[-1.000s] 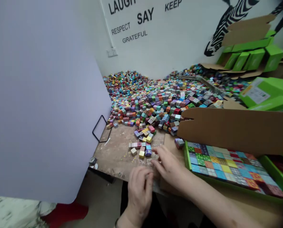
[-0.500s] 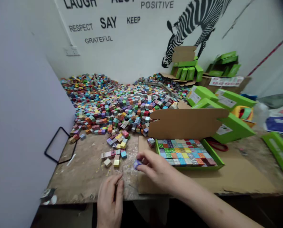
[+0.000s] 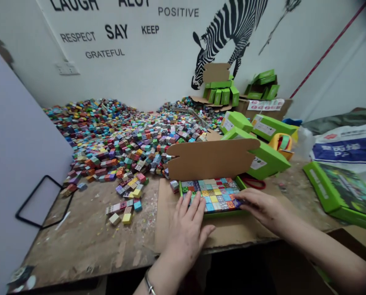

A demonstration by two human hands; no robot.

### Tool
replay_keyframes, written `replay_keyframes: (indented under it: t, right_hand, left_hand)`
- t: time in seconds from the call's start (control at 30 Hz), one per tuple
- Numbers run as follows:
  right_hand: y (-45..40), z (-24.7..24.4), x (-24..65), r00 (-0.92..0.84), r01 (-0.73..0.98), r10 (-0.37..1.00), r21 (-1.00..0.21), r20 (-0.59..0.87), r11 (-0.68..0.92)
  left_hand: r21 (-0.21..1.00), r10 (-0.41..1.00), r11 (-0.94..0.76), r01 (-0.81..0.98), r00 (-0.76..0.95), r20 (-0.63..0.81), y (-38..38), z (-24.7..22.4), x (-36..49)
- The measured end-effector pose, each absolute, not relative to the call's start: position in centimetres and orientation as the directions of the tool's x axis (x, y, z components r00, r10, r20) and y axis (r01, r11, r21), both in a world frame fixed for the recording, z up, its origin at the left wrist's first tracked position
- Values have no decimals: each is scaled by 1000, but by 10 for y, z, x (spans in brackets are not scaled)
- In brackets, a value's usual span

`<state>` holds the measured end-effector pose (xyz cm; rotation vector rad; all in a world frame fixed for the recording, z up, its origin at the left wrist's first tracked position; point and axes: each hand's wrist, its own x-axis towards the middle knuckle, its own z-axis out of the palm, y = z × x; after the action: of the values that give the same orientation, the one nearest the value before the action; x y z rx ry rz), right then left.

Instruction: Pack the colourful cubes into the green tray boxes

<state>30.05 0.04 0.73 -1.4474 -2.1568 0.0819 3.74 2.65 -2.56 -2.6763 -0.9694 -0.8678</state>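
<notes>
Half a second earlier I had watched the right hand (image 3: 264, 208) carry a purple cube (image 3: 237, 203) over the bare table (image 3: 139, 241); by this moment it had reached the near right corner of the green box (image 3: 222, 214). The left hand (image 3: 189, 223) had come across too, from the table edge to the left end of the same box. I read that as a change from picking up to placing, with the cube at the packed layer but not yet let go.

The right fingers were pinched on the purple cube at that corner. The left fingers lay spread, palm down, apparently resting on the packed cubes (image 3: 213, 192) and gripping nothing that I could see.

The purple cube looked small and dark, mostly covered by the fingertips, so I could not tell whether it sat level. The packed cubes showed tight rows of blue, yellow, red, green and patterned faces. The box sat on a cardboard sheet (image 3: 167, 229), its brown flap (image 3: 213, 157) standing up behind.
</notes>
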Motion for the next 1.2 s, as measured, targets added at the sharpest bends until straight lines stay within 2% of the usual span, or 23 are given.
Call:
replay_keyframes:
  t: [0.17, 0.37, 0.53, 0.63, 0.8, 0.93, 1.0, 1.2]
  right_hand:
    - [7, 1, 301, -366, 841, 847, -251, 385, 478]
    - [0, -4, 293, -225, 837, 843, -346, 488, 424]
    - [-14, -6, 294, -144, 854, 872, -387, 467, 348]
    - [-15, -5, 293, -179, 867, 861, -337, 476, 366]
    - [-11, 7, 298, -159, 874, 848, -327, 506, 359]
    - [-16, 10, 306, -82, 980, 853, -116, 516, 164]
    - [-20, 6, 304, -46, 995, 859, -49, 510, 82]
    - [-23, 0, 289, -44, 987, 851, -107, 523, 117]
  left_hand:
    - [-13, 509, -777, 629, 641, 575, 32, -31, 38]
    - [9, 520, -780, 626, 640, 565, 32, -28, 37]
    - [52, 539, -782, 621, 632, 557, 31, -29, 38]
    - [63, 548, -778, 624, 627, 555, 30, -29, 38]
    - [62, 533, -788, 613, 628, 567, 31, -28, 38]
    - [41, 507, -794, 606, 624, 594, 33, -30, 38]
    - [39, 500, -794, 607, 616, 609, 34, -32, 39]
    - [39, 497, -791, 611, 604, 623, 33, -32, 39]
